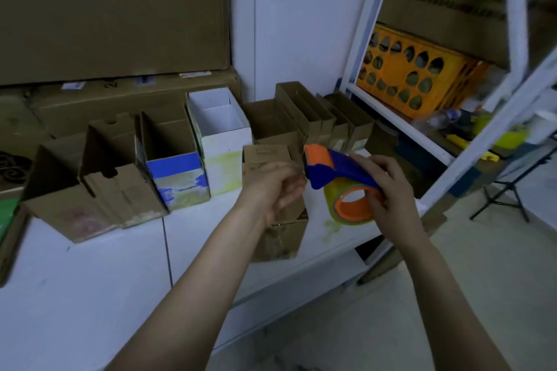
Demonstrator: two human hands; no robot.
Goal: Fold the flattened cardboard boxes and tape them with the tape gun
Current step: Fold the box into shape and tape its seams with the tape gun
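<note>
white table (pixel 90 265): smooth pale top is stretching from 7 o'clock up toward the centre, with a yellowish smear showing near 4 o'clock.
backdrop: big brown cartons (pixel 114 9) are standing stacked at 11 o'clock; a white metal shelf (pixel 358 39) at 2 o'clock is holding an orange crate (pixel 413 75) pierced with round holes.
row of boxes (pixel 120 178): folded, open-topped boxes are standing side by side from 9 to 2 o'clock, mostly matte brown card, one white inside, one painted blue.
cardboard box (pixel 280 238): small brown box is lying at 6 o'clock, near the table's front edge, partly hidden under the left wrist.
tape gun (pixel 337 169): glossy hard plastic, blue body and orange nose, is hovering at 3 o'clock just right of centre, carrying a clear shiny tape roll (pixel 352 205) on an orange hub.
right hand (pixel 388 190): fingers are wrapping around the roll and the gun's rear, gripping it.
left hand (pixel 277 187): fingers are curling beside the nose; whether they are pinching a tape end is too blurred to tell.
risks: clear tape is likely clinging back onto the roll or sticking to fingers; any cutting edge at the nose may be threatening the left fingertips; the light box, with neither hand steadying it, may be sliding toward the edge once tape is pressed on.
</note>
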